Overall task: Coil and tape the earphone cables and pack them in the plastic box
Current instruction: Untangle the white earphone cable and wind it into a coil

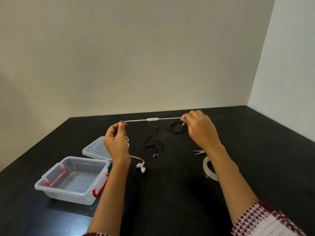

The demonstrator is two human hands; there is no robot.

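A white earphone cable [152, 119] with an inline remote is stretched level above the black table between both hands. My left hand [115, 143] pinches its left part, and the two white earbuds [141, 167] hang below that hand down to the table. My right hand [200, 129] pinches the right end near the plug. A black earphone cable [154, 143] lies loose and tangled on the table between my hands. The clear plastic box [51, 189] with red latches stands open and empty at the left, with its lid [95, 149] lying behind it.
A roll of clear tape [207, 166] lies on the table under my right forearm. Small scissors [197, 152] lie just beyond it, partly hidden by the wrist. Walls close the table's far and right sides.
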